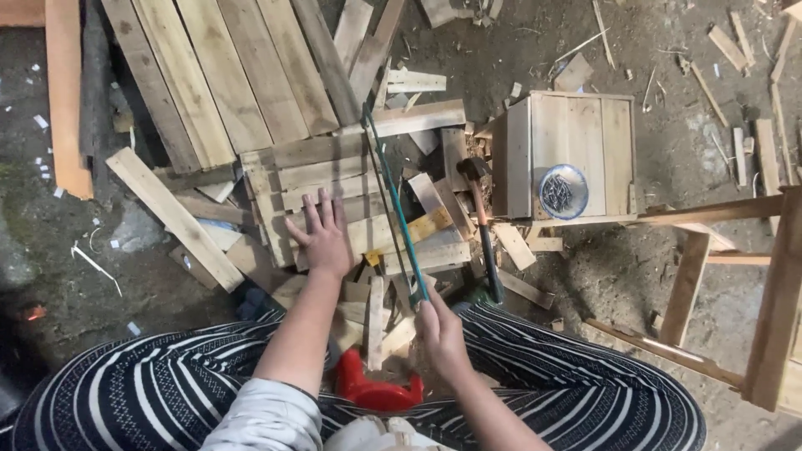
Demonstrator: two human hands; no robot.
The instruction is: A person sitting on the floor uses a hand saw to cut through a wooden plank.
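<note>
Currently the left hand [324,236] lies flat, fingers spread wide, palm down on a small slatted wooden panel [334,200] on the dirt floor [635,284]. Right hand [440,334] is closed around the handle end of a green-framed bow saw [394,205]; the saw frame runs from that hand up and away across the panel, its far tip near a loose plank [418,117] at the panel's far edge. Just right of the panel, a hammer [483,242] with a dark handle lies on scrap offcuts, head pointing away from the person. Further right of the panel stands a wooden box [568,154], with a round dish of nails [562,191] on its top. Beyond the panel, a stack of long boards [225,75] lies on the floor. Near side of the panel, between the person's knees, a red plastic object [372,388] shows, kind not identifiable. Right of the box, a wooden frame [752,284] stands.
</note>
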